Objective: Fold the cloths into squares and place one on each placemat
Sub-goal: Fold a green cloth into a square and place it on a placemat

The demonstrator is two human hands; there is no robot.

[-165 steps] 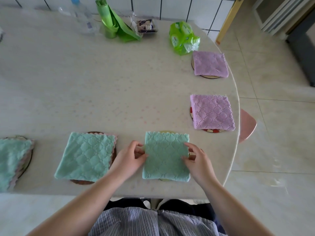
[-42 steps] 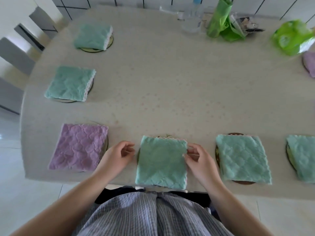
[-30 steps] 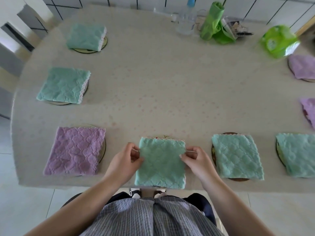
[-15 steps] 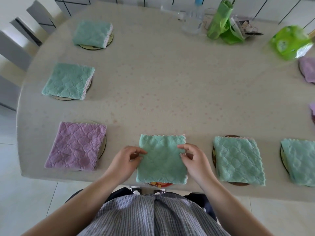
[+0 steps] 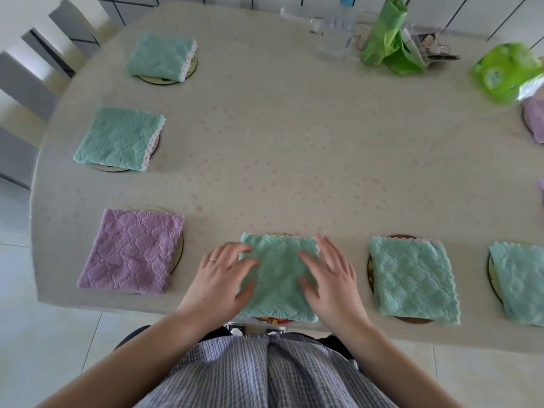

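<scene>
Rounded beige speckled counter (image 5: 294,148) standing on pale glossy floor tiles (image 5: 44,348), white tiled wall (image 5: 471,13) running behind, grey-and-white chair backs (image 5: 26,78) sitting at left.

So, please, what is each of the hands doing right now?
Left hand: open, fingers spread on the green cloth.
Right hand: open, fingers flat on the same cloth.

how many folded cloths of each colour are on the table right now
green cloths: 5
purple cloths: 3, two cut off by the right edge
total: 8
</scene>
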